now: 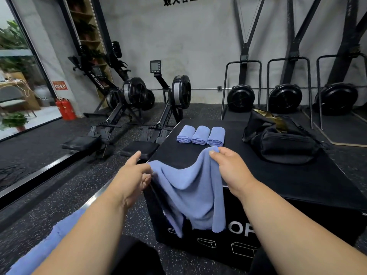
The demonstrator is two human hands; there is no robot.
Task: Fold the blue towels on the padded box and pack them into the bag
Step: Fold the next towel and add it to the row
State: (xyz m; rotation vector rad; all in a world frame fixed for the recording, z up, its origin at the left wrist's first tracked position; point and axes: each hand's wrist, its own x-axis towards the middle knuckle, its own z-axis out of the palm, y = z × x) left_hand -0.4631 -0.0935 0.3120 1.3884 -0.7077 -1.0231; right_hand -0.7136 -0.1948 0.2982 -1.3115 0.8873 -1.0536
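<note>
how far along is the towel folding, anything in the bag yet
Done: three folded towels lie in a row on the box. In hand: the left hand and right hand hold an unfolded towel by its top corners, hanging over the box edge. Left: folding it, then packing; the bag sits open, no towel visible inside.

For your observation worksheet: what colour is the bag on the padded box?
Black, the bag, clearest in the head view.

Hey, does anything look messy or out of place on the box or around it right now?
Mostly tidy: three folded towels sit in a neat row beside the open bag. One oddity: more blue cloth shows low beside the left arm, off the padded box; whether it lies on the floor is unclear.
</note>
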